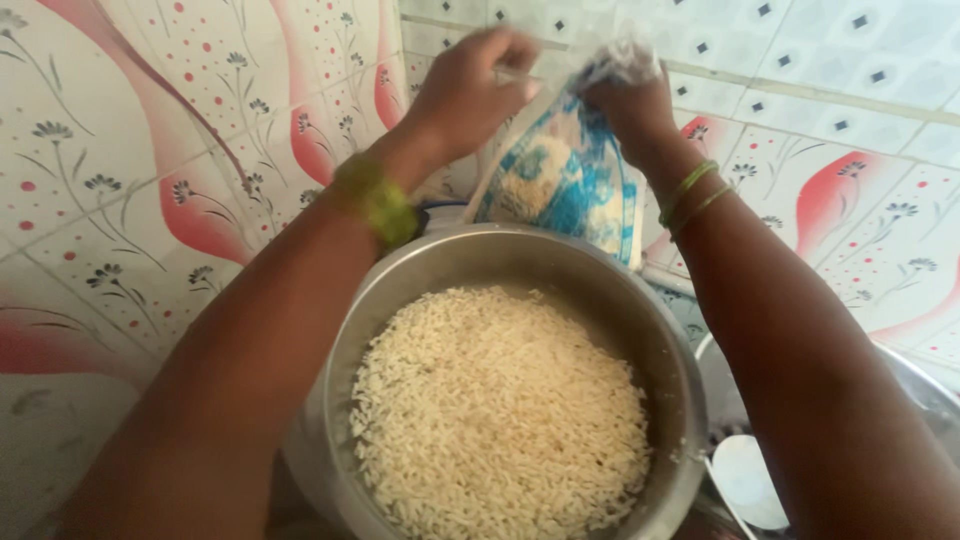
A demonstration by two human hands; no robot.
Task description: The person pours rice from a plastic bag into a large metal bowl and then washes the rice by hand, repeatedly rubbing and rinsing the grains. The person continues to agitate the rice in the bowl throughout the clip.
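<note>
Tiled walls with red swirls and flowers fill the frame behind a steel pot (680,400) of puffed rice (500,410) at lower center. Above it, at upper center, left hand (470,85) and right hand (630,105) both pinch the top of a blue plastic bag (565,175); a firm, even grip on the mouth would likely keep spills over the pot.

Bare arms, no sleeves; L wrist: green-yellow bangle (378,200). R wrist: thin green bangles (695,192).

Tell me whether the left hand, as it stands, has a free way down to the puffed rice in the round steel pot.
Probably yes: left hand grips the blue-and-white plastic bag above the uncovered pot; nothing covers the rice.
</note>
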